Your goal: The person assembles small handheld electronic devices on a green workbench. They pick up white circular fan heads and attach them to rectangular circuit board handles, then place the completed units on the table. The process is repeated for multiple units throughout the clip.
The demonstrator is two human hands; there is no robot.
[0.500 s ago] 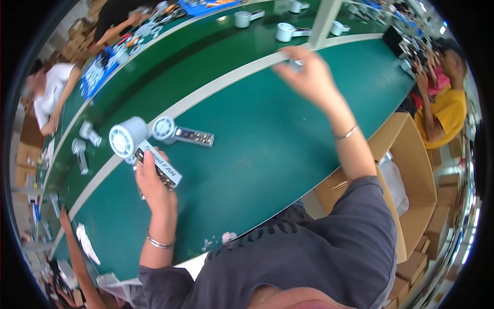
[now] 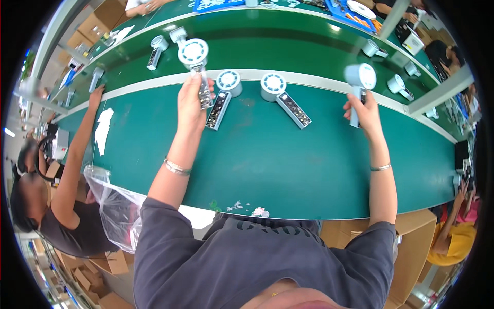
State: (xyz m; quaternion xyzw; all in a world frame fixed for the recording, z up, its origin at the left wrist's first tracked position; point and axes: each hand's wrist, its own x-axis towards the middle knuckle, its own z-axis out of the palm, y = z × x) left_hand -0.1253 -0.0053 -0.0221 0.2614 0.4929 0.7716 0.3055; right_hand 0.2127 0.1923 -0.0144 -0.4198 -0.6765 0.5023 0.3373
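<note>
So both hands are busy with handheld fans right now. The left hand [image 2: 191, 103] is wrapped around the handle of one fan [image 2: 195, 59], round white head up and facing the camera, lifted off the green bench [image 2: 267, 159]. You can see the handle is open on its front, with the innards showing, so to me that one isn't closed up yet. The right hand [image 2: 366, 110] is closed around the handle of a second fan [image 2: 358, 80], also held up off the bench, head on top; this handle looks plain white from here, though I can't tell whether it's fully finished.

Between the two hands, two more fans lie flat on the bench: one [image 2: 224, 95] just beside the left hand and another [image 2: 280, 95] further toward the middle, both with open handles. My guess is those are waiting their turn, so there's plenty left to do.

Further out, past the pale strip [image 2: 309, 77] running along the bench, a bunch of other white fans [image 2: 157, 49] sit scattered along the far lane. A co-worker's arm [image 2: 77, 149] reaches onto the bench on the left, near a white scrap [image 2: 103, 131], and a clear plastic bag [image 2: 116, 206] hangs off the near edge. Cardboard boxes [image 2: 411, 247] are stacked down at the lower right.
</note>
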